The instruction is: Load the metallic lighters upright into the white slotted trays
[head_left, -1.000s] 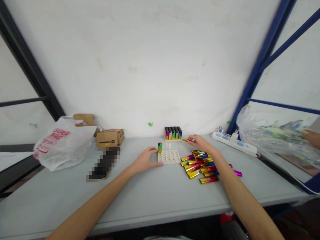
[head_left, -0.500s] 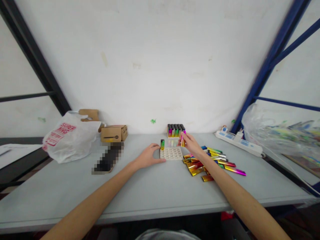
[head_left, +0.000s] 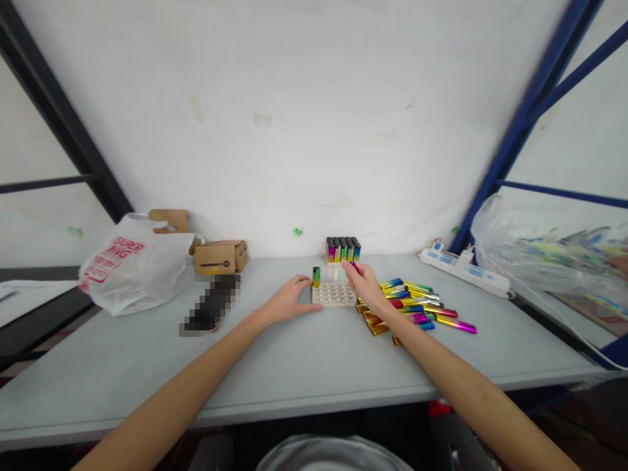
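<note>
- Left hand, fingers loose, touches the white pocketed plastic tray.
- Right hand pinches a small glossy magenta lighter: light, stiff, likely slippery; grip mid-body.

Dark object pixelated, unidentifiable. Lighter mostly behind right hand. Clear bag cut by edge.

A small packing workshop: a plain grey surface against a bare white wall, blue steel racking at right, a loose heap of shiny rainbow-coloured lighters, a white socketed tray, brown cardboard boxes far left.
</note>
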`<state>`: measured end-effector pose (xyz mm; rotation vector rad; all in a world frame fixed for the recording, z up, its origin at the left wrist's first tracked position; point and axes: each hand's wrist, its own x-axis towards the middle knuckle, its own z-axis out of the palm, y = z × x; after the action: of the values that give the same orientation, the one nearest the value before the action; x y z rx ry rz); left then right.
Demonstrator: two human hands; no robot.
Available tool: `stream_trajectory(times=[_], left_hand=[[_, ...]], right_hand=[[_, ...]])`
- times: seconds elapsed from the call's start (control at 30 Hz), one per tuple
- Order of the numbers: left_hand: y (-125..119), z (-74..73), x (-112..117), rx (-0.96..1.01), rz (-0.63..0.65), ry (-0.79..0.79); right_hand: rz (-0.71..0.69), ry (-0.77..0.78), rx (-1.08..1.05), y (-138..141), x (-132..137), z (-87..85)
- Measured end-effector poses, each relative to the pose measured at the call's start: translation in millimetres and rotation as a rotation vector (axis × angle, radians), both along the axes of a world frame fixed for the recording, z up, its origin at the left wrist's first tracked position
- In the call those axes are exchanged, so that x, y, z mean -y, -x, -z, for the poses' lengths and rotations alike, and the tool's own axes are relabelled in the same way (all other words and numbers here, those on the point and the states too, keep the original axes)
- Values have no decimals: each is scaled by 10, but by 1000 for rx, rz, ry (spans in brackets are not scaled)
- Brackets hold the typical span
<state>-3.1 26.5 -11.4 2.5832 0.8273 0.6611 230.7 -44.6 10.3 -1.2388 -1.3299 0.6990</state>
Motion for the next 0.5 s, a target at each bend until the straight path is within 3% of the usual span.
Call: stream_trajectory(times=[0.3,0.5], left_hand=[[0,0,1,-9,8,-12],[2,2,2,0,21,-16]], right_hand=[[111,-43,246,65,-5,28],[47,-122,400,56,58,-2]])
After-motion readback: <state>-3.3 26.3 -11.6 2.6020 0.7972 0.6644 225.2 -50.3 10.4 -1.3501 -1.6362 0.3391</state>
